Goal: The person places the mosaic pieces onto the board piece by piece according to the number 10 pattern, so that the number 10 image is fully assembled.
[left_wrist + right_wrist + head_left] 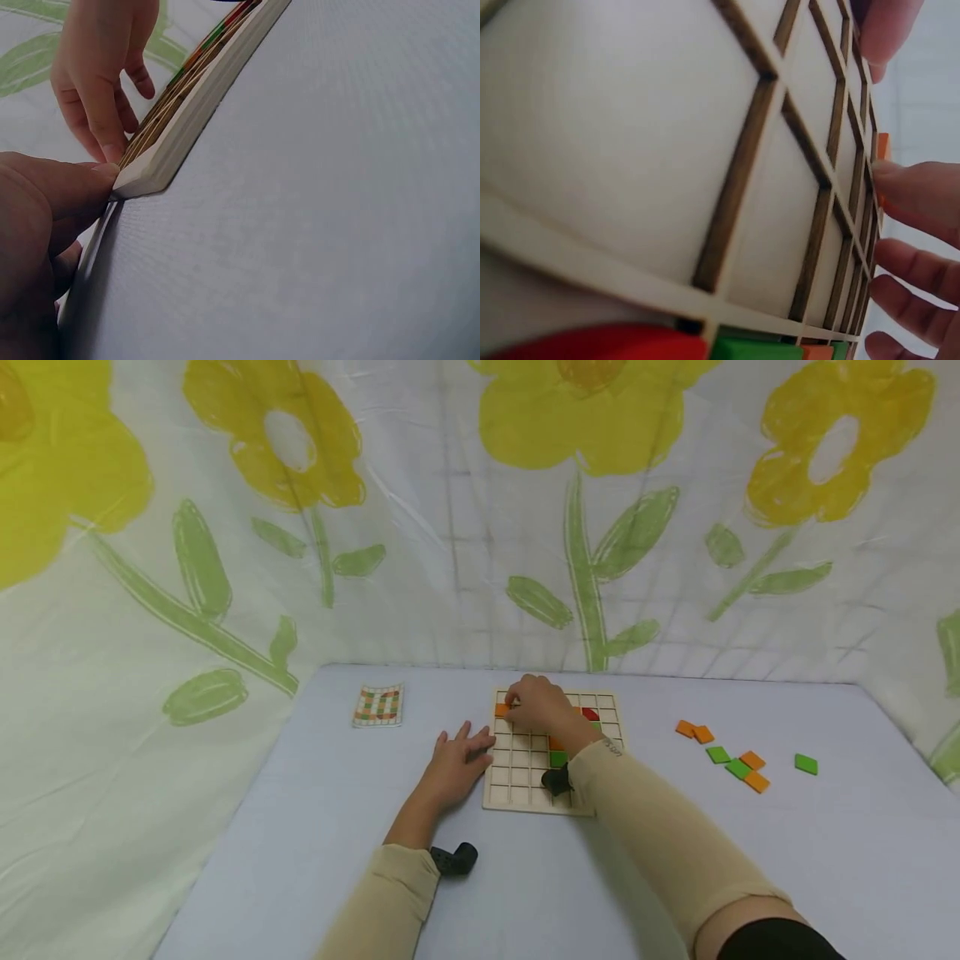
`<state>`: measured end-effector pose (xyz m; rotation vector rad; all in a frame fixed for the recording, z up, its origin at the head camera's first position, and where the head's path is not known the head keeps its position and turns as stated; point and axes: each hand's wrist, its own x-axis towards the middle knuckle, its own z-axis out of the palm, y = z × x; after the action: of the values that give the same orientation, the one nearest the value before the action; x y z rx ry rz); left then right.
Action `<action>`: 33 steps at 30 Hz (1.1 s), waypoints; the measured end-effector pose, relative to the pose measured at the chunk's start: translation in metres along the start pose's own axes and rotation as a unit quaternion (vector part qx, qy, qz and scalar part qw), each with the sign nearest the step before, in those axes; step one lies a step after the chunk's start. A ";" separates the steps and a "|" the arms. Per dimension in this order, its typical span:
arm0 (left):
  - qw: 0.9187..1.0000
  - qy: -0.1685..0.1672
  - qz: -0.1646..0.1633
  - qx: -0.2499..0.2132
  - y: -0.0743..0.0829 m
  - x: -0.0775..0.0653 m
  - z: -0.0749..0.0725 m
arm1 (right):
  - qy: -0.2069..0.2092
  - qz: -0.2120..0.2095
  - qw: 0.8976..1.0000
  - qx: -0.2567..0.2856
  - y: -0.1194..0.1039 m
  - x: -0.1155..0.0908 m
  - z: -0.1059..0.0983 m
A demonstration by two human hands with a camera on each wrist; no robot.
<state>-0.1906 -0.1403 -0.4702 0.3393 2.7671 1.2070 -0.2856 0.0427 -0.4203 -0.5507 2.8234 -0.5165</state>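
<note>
A pale wooden grid board [519,795] lies on the table with square tiles in some cells. My right hand [542,703] reaches over its upper part, fingers pointing down. Its fingertips are at an orange tile [502,711] by the board's left edge; in the right wrist view a finger [922,196] meets that orange tile [884,142]. Beside the board's left edge is my left hand [453,768], fingers spread. Its thumb [90,178] touches the board's corner [150,178] in the left wrist view. A red piece [590,714] and a green tile [558,758] sit in other cells, partly screened by the right arm.
A small card with a coloured grid pattern [378,706] lies left of the board. Loose orange tiles [757,782] and green tiles [717,755] are scattered to the right, with one green tile [806,764] farther out. A flower-printed curtain [450,568] hangs behind the table.
</note>
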 end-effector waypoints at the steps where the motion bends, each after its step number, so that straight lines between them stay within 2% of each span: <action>1: 1.000 -0.001 0.000 0.001 0.000 0.000 0.001 | 0.002 0.003 1.000 0.001 0.001 -0.001 0.000; 9: 1.000 -0.008 0.001 0.001 0.000 -0.003 0.004 | -0.013 0.004 1.000 0.012 0.010 -0.009 -0.002; 14: 1.000 0.000 -0.002 0.000 0.000 -0.003 0.004 | -0.006 -0.014 0.999 0.030 0.028 -0.022 -0.018; 17: 1.000 0.003 -0.006 0.001 0.001 -0.001 0.002 | 0.009 -0.006 0.999 0.047 0.052 -0.035 -0.036; 20: 1.000 0.002 -0.013 0.002 0.001 -0.001 0.000 | 0.024 0.011 0.999 0.046 0.086 -0.053 -0.055; 25: 1.000 0.002 -0.021 -0.001 0.001 0.000 -0.002 | 0.023 0.068 0.997 0.039 0.142 -0.096 -0.083; 30: 1.000 -0.001 -0.021 0.000 0.000 0.002 -0.001 | -0.003 0.109 0.994 0.015 0.191 -0.145 -0.094; 33: 1.000 -0.004 -0.023 0.000 -0.001 0.002 0.000 | -0.037 0.141 0.989 -0.009 0.208 -0.168 -0.092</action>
<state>-0.1931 -0.1404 -0.4706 0.2778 2.7521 1.1926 -0.2262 0.3175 -0.3907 -0.1633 2.7726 -0.4061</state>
